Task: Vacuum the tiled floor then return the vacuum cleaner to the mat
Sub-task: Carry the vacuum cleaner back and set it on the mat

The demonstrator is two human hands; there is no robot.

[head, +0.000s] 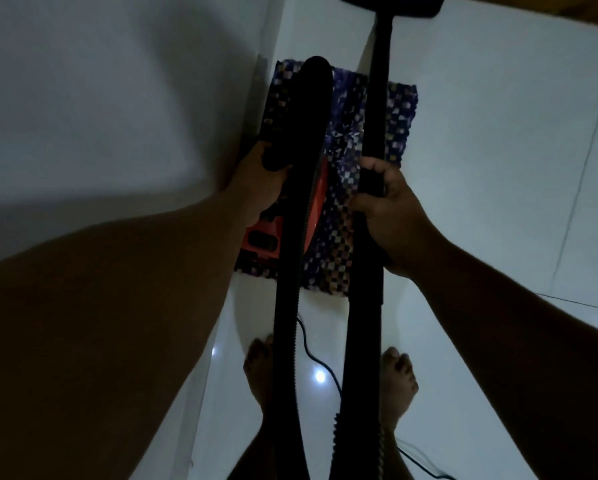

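The view looks down in dim light at a glossy white tiled floor (481, 168) beside a plain white wall (100, 98). A woven checkered mat in purple, black and pale squares (394, 116) lies on the tiles right against the foot of the wall. The red and black canister vacuum cleaner (266, 237) is over the left part of the mat, though whether it rests on it or hangs just above cannot be told. The left hand (259, 181) is wrapped around the black carrying handle (297, 112) on top of the canister, fingers curled tightly under it. The right hand (387, 209) is clenched around the long black rigid wand (378, 98), thumb pointing up along it; the wand runs up the picture to the black floor nozzle (391, 3) at the top edge, beyond the mat. A black ribbed hose (290, 271) drops from the canister between the two arms towards the bottom of the frame. Two bare feet (397, 379) stand on the tiles just short of the mat, and a thin black power cord (311, 355) trails across the floor between them.
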